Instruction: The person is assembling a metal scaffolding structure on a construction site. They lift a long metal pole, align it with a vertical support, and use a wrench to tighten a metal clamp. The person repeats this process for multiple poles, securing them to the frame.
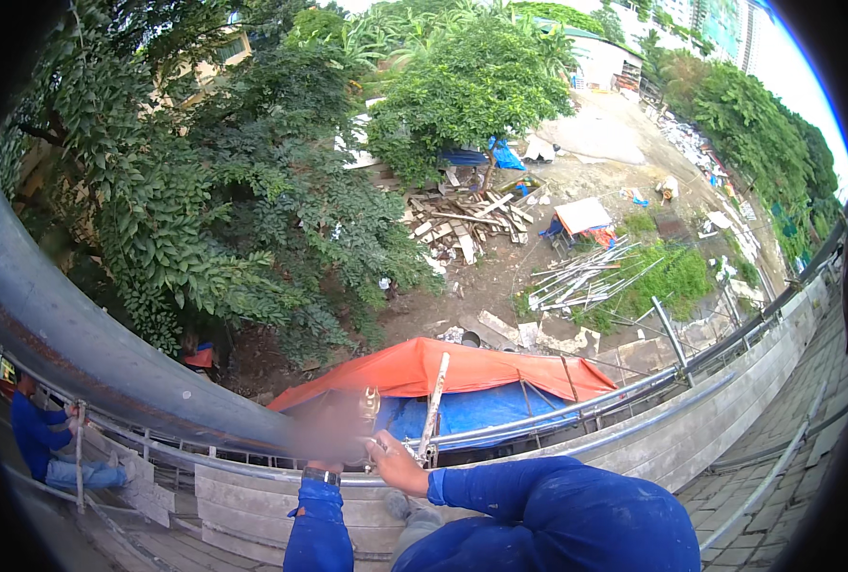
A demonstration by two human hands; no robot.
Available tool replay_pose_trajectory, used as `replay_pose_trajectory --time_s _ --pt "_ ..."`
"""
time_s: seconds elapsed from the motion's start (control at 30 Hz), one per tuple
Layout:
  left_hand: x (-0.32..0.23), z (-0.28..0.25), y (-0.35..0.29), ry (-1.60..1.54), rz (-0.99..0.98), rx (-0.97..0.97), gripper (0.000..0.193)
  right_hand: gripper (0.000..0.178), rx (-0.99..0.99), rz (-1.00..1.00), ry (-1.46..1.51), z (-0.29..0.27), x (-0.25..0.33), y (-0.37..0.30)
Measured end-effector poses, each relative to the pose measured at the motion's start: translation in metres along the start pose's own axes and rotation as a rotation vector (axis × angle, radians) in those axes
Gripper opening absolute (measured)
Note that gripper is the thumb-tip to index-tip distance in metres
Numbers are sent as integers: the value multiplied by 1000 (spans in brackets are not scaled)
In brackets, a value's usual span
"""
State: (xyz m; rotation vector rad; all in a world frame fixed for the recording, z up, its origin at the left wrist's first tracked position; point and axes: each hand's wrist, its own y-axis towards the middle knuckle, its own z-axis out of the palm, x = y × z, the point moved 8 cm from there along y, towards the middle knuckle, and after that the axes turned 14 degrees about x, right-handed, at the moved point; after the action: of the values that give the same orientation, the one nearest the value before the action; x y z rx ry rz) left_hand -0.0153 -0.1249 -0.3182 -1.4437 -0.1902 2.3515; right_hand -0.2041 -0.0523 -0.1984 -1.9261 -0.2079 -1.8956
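Note:
Both my arms, in blue sleeves, reach toward a horizontal metal scaffold pipe (252,469) in front of me. My left hand (325,443), with a dark watch at its wrist, is mostly lost in a grey blur, so its fingers do not show. Just beside it, above the pipe, stands a brass-coloured scaffold clamp (370,404). My right hand (397,465) is closed at the pipe below the clamp, its fingers bent around something small that I cannot make out. A pale upright pole (434,402) rises just to the right of that hand.
A large grey curved pipe (109,343) sweeps across the left. A co-worker in blue (39,434) sits on the scaffold at far left. Planks (252,510) lie underfoot. Beyond the rail, far below, are an orange tarp (376,367), piled lumber (467,227) and trees (481,86).

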Motion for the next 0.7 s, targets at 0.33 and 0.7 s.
replay_pose_trajectory --time_s 0.33,0.7 --pt "-63 41 -34 -155 154 43 57 29 166 -86 47 -7 79 2" --pt "-103 110 -54 -84 231 31 19 24 199 25 168 -7 44 12"
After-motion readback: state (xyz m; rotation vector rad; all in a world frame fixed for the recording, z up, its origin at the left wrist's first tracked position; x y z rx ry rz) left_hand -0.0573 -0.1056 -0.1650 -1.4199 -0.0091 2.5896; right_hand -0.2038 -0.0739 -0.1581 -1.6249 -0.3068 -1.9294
